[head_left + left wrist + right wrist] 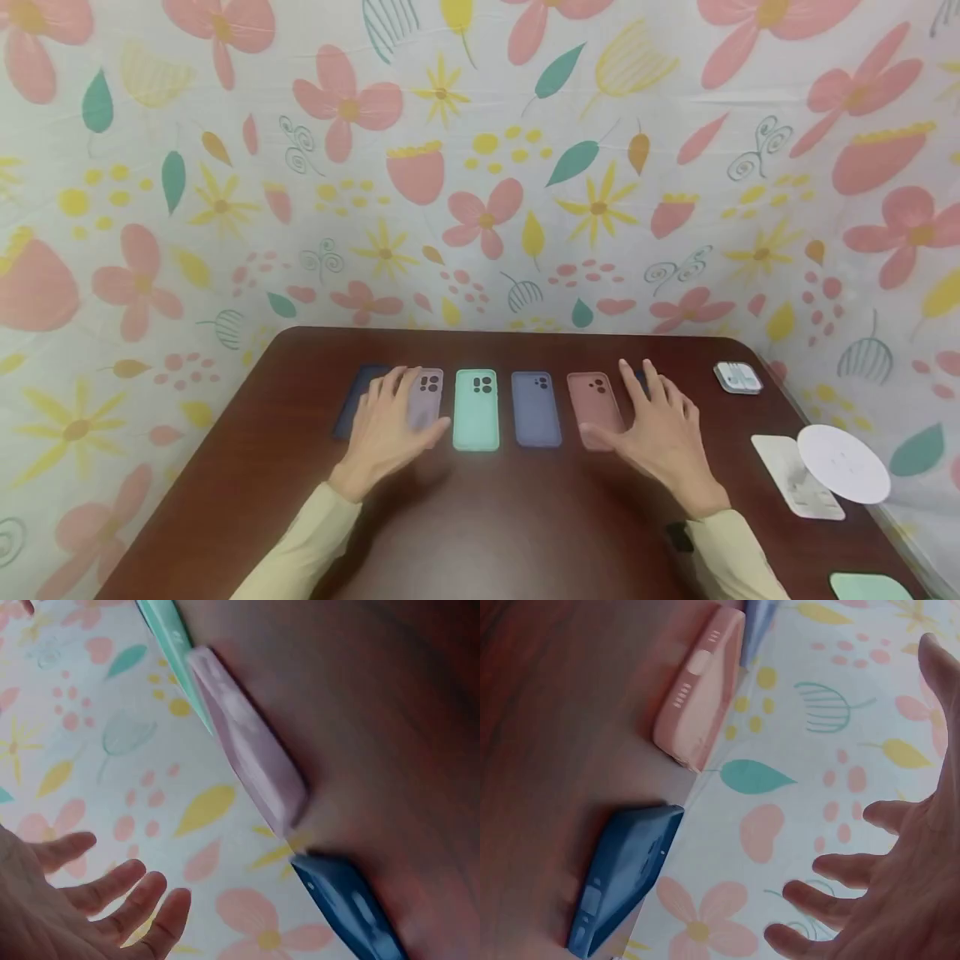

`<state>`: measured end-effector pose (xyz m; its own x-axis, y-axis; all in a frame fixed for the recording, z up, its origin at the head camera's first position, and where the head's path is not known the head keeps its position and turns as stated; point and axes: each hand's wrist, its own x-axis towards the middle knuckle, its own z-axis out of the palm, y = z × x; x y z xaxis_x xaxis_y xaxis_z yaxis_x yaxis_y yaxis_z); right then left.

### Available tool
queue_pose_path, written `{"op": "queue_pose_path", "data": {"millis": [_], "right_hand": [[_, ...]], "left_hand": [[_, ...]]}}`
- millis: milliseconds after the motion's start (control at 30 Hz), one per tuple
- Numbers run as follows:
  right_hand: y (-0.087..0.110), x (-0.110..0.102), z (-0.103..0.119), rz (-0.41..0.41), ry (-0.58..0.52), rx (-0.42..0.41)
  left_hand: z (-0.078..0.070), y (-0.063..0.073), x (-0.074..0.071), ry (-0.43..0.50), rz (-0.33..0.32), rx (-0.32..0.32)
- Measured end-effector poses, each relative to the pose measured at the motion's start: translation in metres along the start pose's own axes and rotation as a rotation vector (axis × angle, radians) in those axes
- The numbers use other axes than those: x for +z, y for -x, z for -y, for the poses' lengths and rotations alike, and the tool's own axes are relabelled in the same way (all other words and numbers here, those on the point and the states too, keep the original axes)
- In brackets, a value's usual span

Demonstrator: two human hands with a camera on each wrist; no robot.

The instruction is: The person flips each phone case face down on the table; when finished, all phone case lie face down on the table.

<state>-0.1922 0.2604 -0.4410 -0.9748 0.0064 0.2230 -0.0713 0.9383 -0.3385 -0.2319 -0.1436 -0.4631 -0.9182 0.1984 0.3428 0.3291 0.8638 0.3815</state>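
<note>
Several phone cases lie in a row across the table. My left hand, fingers relaxed and spread, is above the row's left end, overlapping a dark blue case and a lilac case. In the middle are a mint green case and a slate blue case. Over the right end is my right hand, its thumb in front of a pink case. That hand mostly hides another dark blue case, which the right wrist view shows. Both wrist views show the palms holding nothing, apart from the cases.
On the right side of the dark wooden table are a small white box with earphones and a white stand with a round disc. A mint green item shows at the bottom right. Behind the table hangs a floral cloth.
</note>
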Motion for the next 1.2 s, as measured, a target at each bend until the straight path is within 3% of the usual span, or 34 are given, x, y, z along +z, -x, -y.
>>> {"op": "queue_pose_path", "data": {"millis": [233, 400, 633, 767, 967, 1133, 1200], "right_hand": [[0.006, -0.018, -0.016, 0.035, -0.128, 0.047], [0.018, -0.026, -0.04, 0.043, -0.194, 0.088], [0.029, -0.03, -0.068, 0.046, -0.192, 0.099], [0.031, -0.034, -0.08, 0.074, -0.179, 0.124], [0.034, -0.034, -0.097, 0.122, -0.185, 0.159], [0.036, -0.027, -0.107, 0.157, -0.215, 0.195], [0.037, -0.025, -0.109, 0.166, -0.226, 0.211]], "left_hand": [[-0.037, -0.005, 0.012, 0.136, 0.022, 0.002], [-0.071, -0.009, 0.029, 0.266, 0.114, 0.032], [-0.112, -0.013, 0.052, 0.418, 0.22, 0.103], [-0.138, -0.017, 0.063, 0.443, 0.238, 0.146], [-0.181, -0.019, 0.085, 0.422, 0.306, 0.144], [-0.216, -0.023, 0.11, 0.397, 0.313, 0.203], [-0.229, -0.027, 0.12, 0.417, 0.355, 0.197]]}}
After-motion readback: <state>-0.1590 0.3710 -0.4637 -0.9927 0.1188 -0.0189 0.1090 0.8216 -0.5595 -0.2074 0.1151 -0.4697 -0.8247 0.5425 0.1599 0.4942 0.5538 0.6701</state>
